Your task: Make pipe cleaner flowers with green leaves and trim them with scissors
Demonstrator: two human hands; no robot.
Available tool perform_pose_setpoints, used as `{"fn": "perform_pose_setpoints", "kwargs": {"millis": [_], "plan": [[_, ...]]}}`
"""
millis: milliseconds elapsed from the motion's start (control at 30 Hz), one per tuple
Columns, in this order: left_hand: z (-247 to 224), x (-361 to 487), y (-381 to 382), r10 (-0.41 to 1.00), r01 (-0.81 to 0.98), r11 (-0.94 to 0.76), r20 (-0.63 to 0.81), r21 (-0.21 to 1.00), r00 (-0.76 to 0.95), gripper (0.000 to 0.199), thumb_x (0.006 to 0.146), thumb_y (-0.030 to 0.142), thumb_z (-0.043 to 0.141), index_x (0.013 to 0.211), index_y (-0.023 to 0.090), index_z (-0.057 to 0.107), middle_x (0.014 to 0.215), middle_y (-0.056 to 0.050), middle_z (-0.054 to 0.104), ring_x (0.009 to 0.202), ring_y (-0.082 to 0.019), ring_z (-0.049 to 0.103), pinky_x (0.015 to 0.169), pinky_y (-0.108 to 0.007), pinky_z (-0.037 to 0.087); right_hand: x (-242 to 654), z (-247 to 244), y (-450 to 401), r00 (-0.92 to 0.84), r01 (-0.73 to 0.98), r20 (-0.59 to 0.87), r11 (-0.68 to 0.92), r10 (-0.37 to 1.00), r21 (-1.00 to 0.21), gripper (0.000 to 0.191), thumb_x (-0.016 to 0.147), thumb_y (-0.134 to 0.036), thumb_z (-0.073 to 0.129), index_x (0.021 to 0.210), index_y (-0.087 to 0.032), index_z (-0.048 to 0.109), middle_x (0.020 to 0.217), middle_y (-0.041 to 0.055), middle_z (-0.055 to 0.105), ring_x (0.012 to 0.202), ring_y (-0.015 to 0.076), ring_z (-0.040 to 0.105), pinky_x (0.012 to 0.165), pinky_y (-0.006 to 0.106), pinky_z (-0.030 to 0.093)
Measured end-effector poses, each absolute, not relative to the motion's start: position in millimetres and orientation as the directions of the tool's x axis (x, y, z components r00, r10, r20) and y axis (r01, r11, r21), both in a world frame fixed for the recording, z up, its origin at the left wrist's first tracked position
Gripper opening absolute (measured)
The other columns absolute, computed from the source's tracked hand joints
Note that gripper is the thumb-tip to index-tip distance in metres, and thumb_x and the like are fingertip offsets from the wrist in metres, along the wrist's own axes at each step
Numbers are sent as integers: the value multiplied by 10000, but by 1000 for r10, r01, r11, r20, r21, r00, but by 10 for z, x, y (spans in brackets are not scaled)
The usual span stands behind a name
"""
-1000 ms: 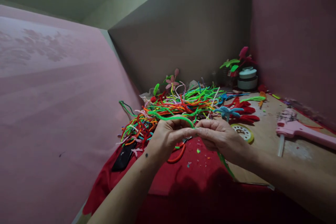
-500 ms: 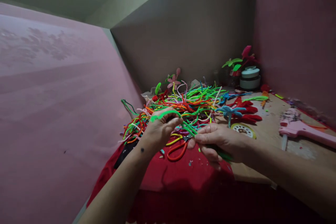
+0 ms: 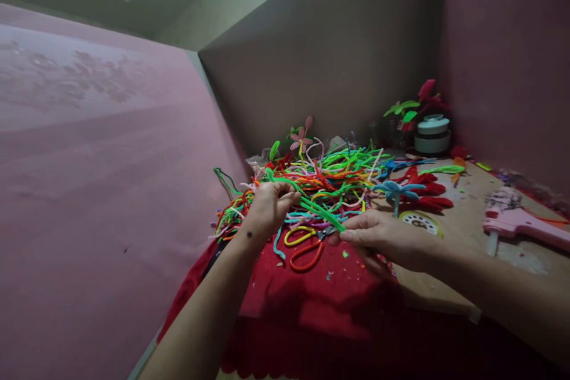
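Observation:
Green pipe cleaners (image 3: 324, 212) stretch between my two hands above the table. My left hand (image 3: 272, 208) is closed, thumb and fingers pinched on the strands' left part, and a loose end shows just above its knuckles. My right hand (image 3: 383, 240) grips the other end between thumb and fingers; its lower fingers are in shadow. Below the strands lie scissors (image 3: 307, 255) with one yellow and one red handle loop, blades partly under the strands. Behind my left hand is a heap of mixed-colour pipe cleaners (image 3: 338, 175).
Right of the heap lie a blue pipe-cleaner flower (image 3: 398, 191), red pipe-cleaner pieces (image 3: 430, 202) and a round yellow-rimmed disc (image 3: 421, 223). A pink glue gun (image 3: 519, 222) rests at the far right. A lidded pot (image 3: 433, 136) stands at the back. Red cloth (image 3: 329, 309) covers the front.
The green strand that curved over the back of my left hand now lies straighter, past its knuckles. My hands have parted slightly, and the view has shifted a little left.

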State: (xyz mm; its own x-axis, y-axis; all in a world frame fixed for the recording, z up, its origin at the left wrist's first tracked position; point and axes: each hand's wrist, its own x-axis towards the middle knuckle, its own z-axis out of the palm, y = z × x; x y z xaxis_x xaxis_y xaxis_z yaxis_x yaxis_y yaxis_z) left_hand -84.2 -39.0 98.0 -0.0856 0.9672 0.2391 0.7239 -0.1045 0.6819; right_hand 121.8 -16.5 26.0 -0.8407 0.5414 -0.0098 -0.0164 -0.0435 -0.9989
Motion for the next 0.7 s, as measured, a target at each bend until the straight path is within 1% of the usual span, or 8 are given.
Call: {"fn": "perform_pose_setpoints", "kwargs": {"millis": [100, 167, 300, 400, 500, 600, 633, 700], "plan": [[1018, -768, -447, 992, 663, -76, 126, 745, -29, 243, 669, 336, 577, 548, 151, 475, 459, 57, 371, 424, -53, 293, 439, -208, 200, 1279, 265, -115, -883, -106, 52, -90, 466, -990, 258, 805, -372, 550, 792, -123, 616, 551, 21, 639, 469, 93, 555, 532, 224, 416], [1029, -699, -474, 995, 632, -66, 94, 772, -11, 260, 651, 329, 597, 528, 154, 449, 451, 65, 348, 420, -45, 267, 435, -206, 188, 1267, 254, -93, -892, -161, 72, -165, 447, -973, 229, 800, -347, 565, 795, -121, 604, 661, 52, 675, 573, 116, 607, 608, 248, 445], [996, -555, -494, 997, 641, -51, 76, 766, -12, 256, 642, 319, 594, 518, 155, 441, 446, 70, 340, 420, -46, 265, 439, -206, 195, 1165, 231, -91, -883, -267, 89, -338, 461, -902, 189, 811, -298, 546, 822, -111, 575, 686, 83, 687, 600, 158, 644, 625, 298, 479], [941, -471, -504, 997, 672, -74, 78, 737, 24, 202, 658, 295, 557, 540, 149, 483, 468, 62, 375, 442, -56, 297, 455, -207, 226, 1093, 261, -108, -865, -288, 53, -408, 499, -866, 145, 811, -254, 535, 806, -111, 556, 700, 96, 684, 581, 171, 649, 609, 329, 502], [886, -414, -510, 990, 704, -132, 133, 698, 53, 159, 659, 239, 521, 533, 147, 491, 486, 57, 395, 471, -64, 322, 480, -207, 253, 1053, 305, -122, -823, -286, -22, -447, 567, -847, 100, 788, -213, 549, 752, -121, 536, 630, 47, 639, 462, 109, 572, 467, 249, 473], [862, -397, -496, 978, 742, -157, 207, 651, 25, 143, 659, 206, 501, 527, 153, 484, 480, 60, 382, 480, -70, 324, 495, -208, 259, 1047, 307, -138, -796, -240, -111, -478, 595, -845, 141, 775, -231, 574, 692, -141, 503, 517, -36, 521, 327, 24, 345, 304, 135, 238], [861, -401, -487, 973, 757, -157, 229, 634, 10, 144, 664, 205, 496, 530, 156, 483, 476, 61, 377, 479, -72, 321, 497, -209, 258, 1050, 297, -148, -796, -216, -133, -483, 590, -849, 155, 779, -255, 574, 695, -145, 505, 490, -56, 480, 313, 12, 271, 297, 132, 168], [860, -415, -466, 964, 781, -149, 265, 607, -22, 150, 676, 213, 495, 536, 161, 482, 467, 64, 358, 473, -75, 313, 499, -211, 254, 1058, 269, -180, -797, -178, -158, -478, 582, -860, 166, 791, -304, 565, 743, -148, 535, 447, -84, 404, 313, 8, 175, 308, 143, 102]]}}
